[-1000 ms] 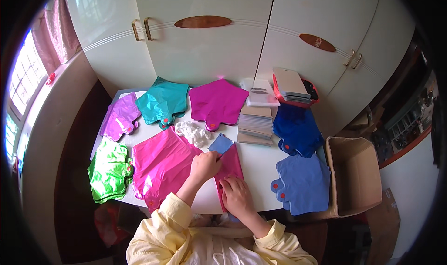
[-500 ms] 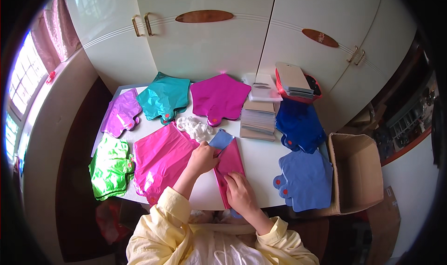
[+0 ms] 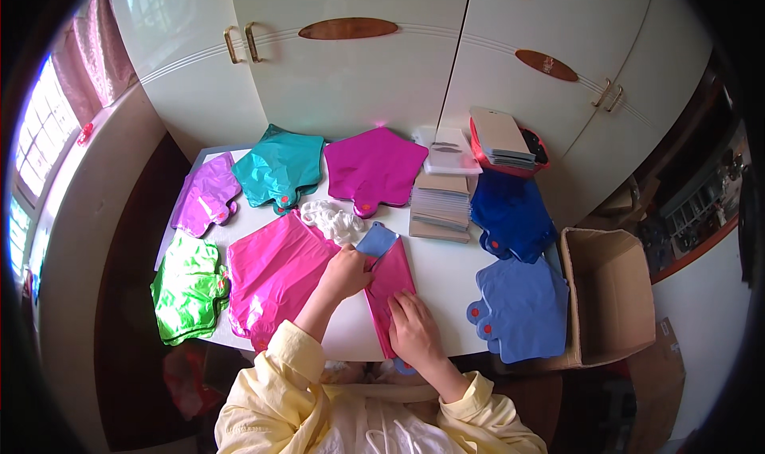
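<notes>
left hand (image 3: 344, 272) and right hand (image 3: 414, 332) pressing folded pink foil balloon (image 3: 388, 283), white table (image 3: 442, 267)

Place: a room in a home, used for small packing work.
Wardrobe: tall white doors (image 3: 351, 79) with brass handles and oval wooden plates are seen directly behind the desk (image 3: 446, 271).
Window: a bright window with a pink curtain (image 3: 80, 63) is seen far left of the desk.
Desk goods: foil balloons are laid out on it in colour-sorted stacks (image 3: 275, 271), with flat packets (image 3: 438, 203) piled at its back.
Box: an open cardboard box (image 3: 610, 294) is set at the desk's right end.
</notes>
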### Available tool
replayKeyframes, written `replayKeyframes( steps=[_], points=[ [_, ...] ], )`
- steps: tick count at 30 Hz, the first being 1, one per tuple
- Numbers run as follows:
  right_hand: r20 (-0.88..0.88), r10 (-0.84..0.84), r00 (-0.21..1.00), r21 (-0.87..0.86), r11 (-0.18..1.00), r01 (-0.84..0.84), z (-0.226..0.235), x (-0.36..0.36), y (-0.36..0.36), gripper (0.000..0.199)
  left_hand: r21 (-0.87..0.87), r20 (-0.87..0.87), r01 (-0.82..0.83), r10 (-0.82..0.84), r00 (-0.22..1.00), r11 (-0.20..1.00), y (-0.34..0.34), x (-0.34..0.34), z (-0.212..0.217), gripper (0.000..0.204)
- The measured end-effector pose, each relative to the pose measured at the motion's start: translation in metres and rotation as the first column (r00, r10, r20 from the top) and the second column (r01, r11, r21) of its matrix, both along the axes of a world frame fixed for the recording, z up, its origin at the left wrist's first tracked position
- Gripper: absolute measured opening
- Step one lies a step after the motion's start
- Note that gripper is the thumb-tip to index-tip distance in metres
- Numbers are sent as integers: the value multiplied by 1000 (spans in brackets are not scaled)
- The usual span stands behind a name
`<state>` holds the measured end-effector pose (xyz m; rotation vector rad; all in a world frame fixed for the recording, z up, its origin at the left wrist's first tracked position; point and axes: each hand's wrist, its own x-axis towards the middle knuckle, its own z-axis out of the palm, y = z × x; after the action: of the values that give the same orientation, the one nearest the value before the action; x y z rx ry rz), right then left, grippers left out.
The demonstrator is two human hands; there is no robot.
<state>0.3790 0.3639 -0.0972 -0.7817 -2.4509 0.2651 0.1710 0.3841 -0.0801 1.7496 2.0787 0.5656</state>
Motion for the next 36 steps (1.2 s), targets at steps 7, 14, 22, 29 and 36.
replayKeyframes(
  steps=[7,14,22,29,36],
  points=[
    [-30,-12,999,19,1000,13,1,0,-1,36,-20,-19,10,-11,1000,1000,0,1,6,22],
    [-26,-11,1000,2,1000,11,-1,2,2,39,191,-243,209,-160,957,959,-18,36,19,19],
    [-36,14,999,-44,999,-16,-2,4,2,37,150,-54,391,-388,920,908,-20,53,18,29],
    [-9,7,1000,-80,997,-8,1,4,1,37,136,-189,297,-269,944,945,-8,59,10,43],
    [-14,20,1000,-66,998,-21,2,5,2,43,21,-178,181,-175,968,983,10,57,10,51]
  ],
)
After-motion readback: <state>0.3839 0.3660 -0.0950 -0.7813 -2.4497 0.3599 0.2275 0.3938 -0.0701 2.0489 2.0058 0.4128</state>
